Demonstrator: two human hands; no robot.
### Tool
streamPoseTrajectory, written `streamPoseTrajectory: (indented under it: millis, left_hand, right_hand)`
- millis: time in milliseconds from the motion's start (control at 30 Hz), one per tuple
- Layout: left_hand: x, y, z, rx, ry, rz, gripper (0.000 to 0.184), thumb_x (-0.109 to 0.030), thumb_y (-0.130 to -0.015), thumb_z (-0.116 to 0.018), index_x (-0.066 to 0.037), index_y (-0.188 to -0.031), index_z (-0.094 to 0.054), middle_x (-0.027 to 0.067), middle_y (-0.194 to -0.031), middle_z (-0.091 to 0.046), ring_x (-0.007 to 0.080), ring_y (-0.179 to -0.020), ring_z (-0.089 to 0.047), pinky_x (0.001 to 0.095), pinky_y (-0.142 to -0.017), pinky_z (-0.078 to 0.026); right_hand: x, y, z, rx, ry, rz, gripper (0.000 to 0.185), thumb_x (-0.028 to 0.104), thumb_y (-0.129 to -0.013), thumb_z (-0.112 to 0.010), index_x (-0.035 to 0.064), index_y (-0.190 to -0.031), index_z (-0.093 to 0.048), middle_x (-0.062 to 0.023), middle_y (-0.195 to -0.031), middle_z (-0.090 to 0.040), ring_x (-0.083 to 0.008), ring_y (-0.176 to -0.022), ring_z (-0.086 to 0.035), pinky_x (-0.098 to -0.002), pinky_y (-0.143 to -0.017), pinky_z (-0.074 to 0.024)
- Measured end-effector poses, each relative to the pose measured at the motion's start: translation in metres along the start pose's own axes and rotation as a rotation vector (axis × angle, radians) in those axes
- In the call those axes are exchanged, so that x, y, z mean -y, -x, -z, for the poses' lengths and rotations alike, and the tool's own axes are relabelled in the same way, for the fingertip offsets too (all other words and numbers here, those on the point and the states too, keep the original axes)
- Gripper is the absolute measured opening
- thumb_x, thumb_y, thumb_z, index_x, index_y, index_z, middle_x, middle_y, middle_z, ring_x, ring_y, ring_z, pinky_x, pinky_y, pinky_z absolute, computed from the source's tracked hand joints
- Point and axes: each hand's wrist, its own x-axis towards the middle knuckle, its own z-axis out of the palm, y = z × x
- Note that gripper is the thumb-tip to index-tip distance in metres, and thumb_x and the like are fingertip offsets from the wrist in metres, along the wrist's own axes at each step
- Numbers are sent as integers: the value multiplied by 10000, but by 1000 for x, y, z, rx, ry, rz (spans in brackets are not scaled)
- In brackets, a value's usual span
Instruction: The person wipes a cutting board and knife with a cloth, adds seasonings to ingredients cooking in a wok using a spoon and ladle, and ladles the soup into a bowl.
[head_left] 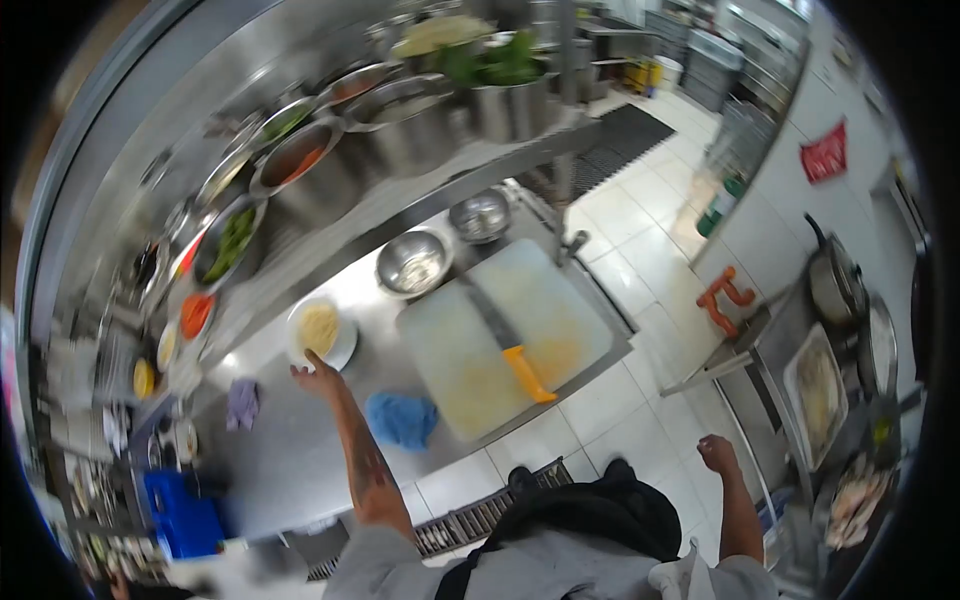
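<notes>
My left hand reaches over the steel counter with its fingers apart, at the near edge of a white bowl of pale yellow shredded food. Whether the fingertips touch the bowl I cannot tell. My right hand hangs in a loose fist beside my body, away from the counter, with nothing visible in it. Right of the bowl, a knife with a yellow handle lies across a stained white cutting board. A crumpled blue cloth sits between my left forearm and the board.
Two steel bowls stand behind the board. Above them, a shelf bears several steel containers of vegetables. A purple cloth and a blue container are at the left. Pans and a tray occupy the right side.
</notes>
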Motion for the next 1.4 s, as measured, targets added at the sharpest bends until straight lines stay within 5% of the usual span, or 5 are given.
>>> streamPoseTrajectory:
  millis: [200, 400, 667, 900, 1400]
  left_hand:
    - [-180, 283, -81, 774, 493, -561, 452, -22, -901, -643, -21, -1327, -492, 108, -1208, -533, 135, -915, -551, 263, -766, -467]
    - [-262, 422, -169, 1079, 517, -718, 157, -48, -893, -672, -24, -1049, -666, 106, -1076, -620, 106, -715, -555, 244, -660, -466]
    - [-261, 553, -312, 1292, -27, -748, 241, -208, -879, -731, -59, -1064, -696, 121, -1100, -613, 157, -713, -607, 297, -653, -503]
    - [-175, 608, -468, 1881, -980, -956, 587, -536, -871, -658, -35, -1176, -682, 196, -1174, -667, 388, -1016, -665, 478, -913, -524]
    - [-238, 584, -872, 1892, -651, -854, 465, -439, -895, -650, -18, -1083, -707, 205, -1068, -707, 375, -1023, -663, 467, -904, -525]
  right_hand:
    - [-24, -26, 37, 3, -110, -45, 283, 239, -848, -685, 49, -1053, -724, -153, -1029, -726, -315, -920, -700, -405, -863, -542]
    - [-60, -131, 138, -170, -255, -48, 300, 200, -877, -680, 38, -1129, -702, -165, -1022, -716, -284, -880, -706, -380, -815, -552]
    - [-75, -226, 269, -62, -427, 101, 333, 231, -925, -657, 27, -1187, -670, -150, -988, -722, -259, -862, -715, -373, -760, -561]
    - [-64, -344, 377, -177, -477, 134, 297, 155, -934, -648, 26, -1201, -661, -156, -1005, -704, -245, -868, -713, -344, -755, -564]
    - [-66, -681, 378, -195, -335, -268, 312, 216, -940, -631, -28, -1125, -690, -197, -1009, -721, -288, -934, -709, -374, -858, -536]
